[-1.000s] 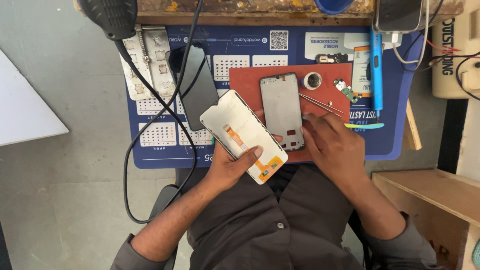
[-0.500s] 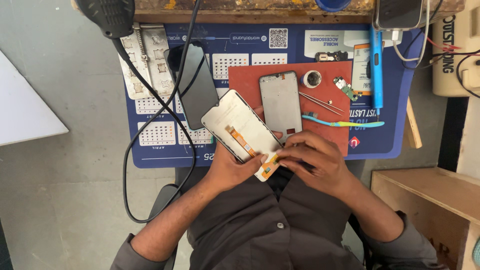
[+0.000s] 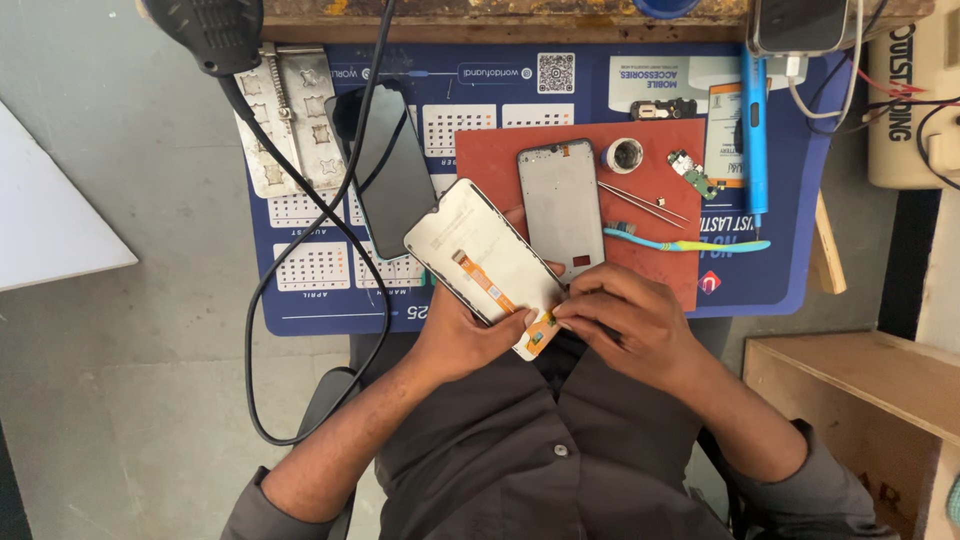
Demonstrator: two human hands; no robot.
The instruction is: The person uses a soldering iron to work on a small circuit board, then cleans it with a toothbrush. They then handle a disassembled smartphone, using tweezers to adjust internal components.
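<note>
The left hand [image 3: 462,335] grips a white rectangular phone display panel [image 3: 487,258] from below, palm under its near end, thumb along the near edge and fingertips showing past its far side. The panel lies back side up, and its long axis runs diagonally, from near the right hand up and away to the far left. An orange flex ribbon [image 3: 490,288] runs down the panel's back along that same axis and ends at a small yellow connector tab [image 3: 540,335] at the near corner.

The right hand [image 3: 630,322] is closed in a pinch, its fingertips [image 3: 566,320] touching that tab just to their left. So the tab lies between the two hands, with the right hand directly on it and the left hand only holding the panel steady.

Just beyond the right hand, a grey phone frame [image 3: 560,205] lies upright on a red rectangular work mat [image 3: 660,255]. Further right of it rest thin metal tweezers [image 3: 645,201], a blue and yellow toothbrush [image 3: 685,241] and a small green circuit board [image 3: 692,174]. Beyond the left hand, a dark glass phone screen [image 3: 385,170] lies on the blue printed desk mat [image 3: 300,300], crossed by a black cable [image 3: 300,260].
</note>
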